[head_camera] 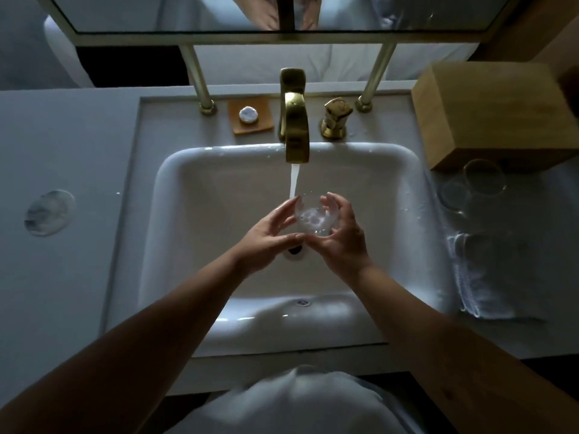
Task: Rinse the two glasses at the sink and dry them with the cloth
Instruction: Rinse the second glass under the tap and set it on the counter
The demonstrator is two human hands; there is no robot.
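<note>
Water runs from the brass tap (294, 120) in a thin stream (294, 180) that lands at the far left rim of the glass (315, 216), which both hands hold upright over the middle of the sink (175, 195), just above the drain. That placement looks deliberate: mouth up under the flow so the glass fills and swirls, low in the basin so splash stays inside.

On the right hand (341, 242) the fingers curl round the near and right side of the glass, thumb up at the far rim, closed on it about as wide as the glass itself. On the left hand (269, 236) the fingertips rest against the left wall, steadying or turning it, I judge, rather than bearing its weight.

Well to the right of the grip and farther back, the second glass (484, 177) stands on the counter beside a wooden box (488, 114). Nearer than that glass, the folded cloth (492, 277) lies ready for drying, untouched.
</note>
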